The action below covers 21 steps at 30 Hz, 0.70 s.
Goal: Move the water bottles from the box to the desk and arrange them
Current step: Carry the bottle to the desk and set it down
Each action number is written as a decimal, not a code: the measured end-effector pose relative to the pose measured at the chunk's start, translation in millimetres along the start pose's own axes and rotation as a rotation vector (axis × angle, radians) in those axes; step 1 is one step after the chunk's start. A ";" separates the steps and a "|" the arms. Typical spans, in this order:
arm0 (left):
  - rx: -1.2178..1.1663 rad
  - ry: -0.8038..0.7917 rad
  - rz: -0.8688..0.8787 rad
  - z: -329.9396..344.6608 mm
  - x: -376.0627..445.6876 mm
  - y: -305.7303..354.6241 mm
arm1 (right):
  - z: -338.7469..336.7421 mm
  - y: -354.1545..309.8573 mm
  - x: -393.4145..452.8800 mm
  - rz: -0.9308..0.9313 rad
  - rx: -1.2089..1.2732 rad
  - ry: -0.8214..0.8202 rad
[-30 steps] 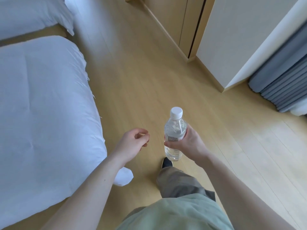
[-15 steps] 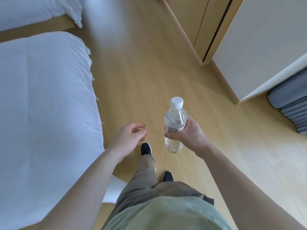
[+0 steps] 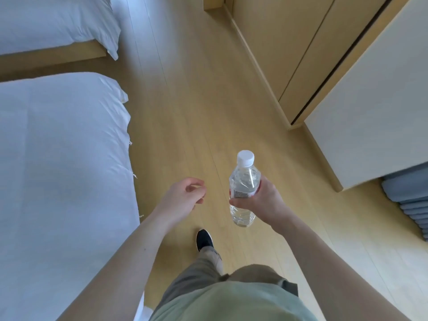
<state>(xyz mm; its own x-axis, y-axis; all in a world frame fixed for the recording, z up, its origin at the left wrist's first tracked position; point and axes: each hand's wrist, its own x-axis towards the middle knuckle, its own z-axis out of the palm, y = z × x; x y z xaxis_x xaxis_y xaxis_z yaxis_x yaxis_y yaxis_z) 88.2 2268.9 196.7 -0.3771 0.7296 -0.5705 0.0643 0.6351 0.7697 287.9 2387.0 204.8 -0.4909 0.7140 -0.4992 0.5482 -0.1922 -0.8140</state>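
Observation:
My right hand (image 3: pixel 262 202) grips a clear water bottle (image 3: pixel 243 179) with a white cap around its middle, holding it upright over the wooden floor. My left hand (image 3: pixel 184 196) hangs beside it to the left, holding nothing, with its fingers loosely curled and slightly apart. Neither the box nor the desk is in view.
A white bed (image 3: pixel 60 170) fills the left side, with a second bed (image 3: pixel 53 24) at the far left. Wooden wardrobe doors (image 3: pixel 284 42) and a white wall panel (image 3: pixel 370 107) line the right. Grey curtain folds (image 3: pixel 410 200) hang at the right edge. Wooden floor (image 3: pixel 192 112) runs ahead between them.
I have walked forward along the floor between bed and wardrobe; my feet have swapped. The bottle stays in my right hand, and the left hand keeps its pose.

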 end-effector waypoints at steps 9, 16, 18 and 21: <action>-0.001 0.010 -0.010 -71.9 97.3 55.4 | 4.2 -88.4 115.5 -0.061 0.017 -0.013; 0.001 0.033 -0.039 -114.0 188.8 93.3 | -10.4 -133.2 225.3 -0.052 0.022 -0.049; -0.013 0.054 -0.051 -126.4 221.5 110.4 | -18.7 -148.3 265.0 -0.049 0.023 -0.057; -0.020 0.079 -0.076 -145.5 272.2 142.6 | -31.6 -178.9 326.2 -0.049 0.027 -0.065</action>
<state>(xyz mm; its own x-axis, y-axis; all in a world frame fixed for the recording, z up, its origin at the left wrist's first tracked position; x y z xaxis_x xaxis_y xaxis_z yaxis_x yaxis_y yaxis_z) -139.7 2521.1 192.8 -0.4518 0.6570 -0.6035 0.0150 0.6820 0.7312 51.0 2675.5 196.9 -0.5605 0.6778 -0.4758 0.5039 -0.1768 -0.8454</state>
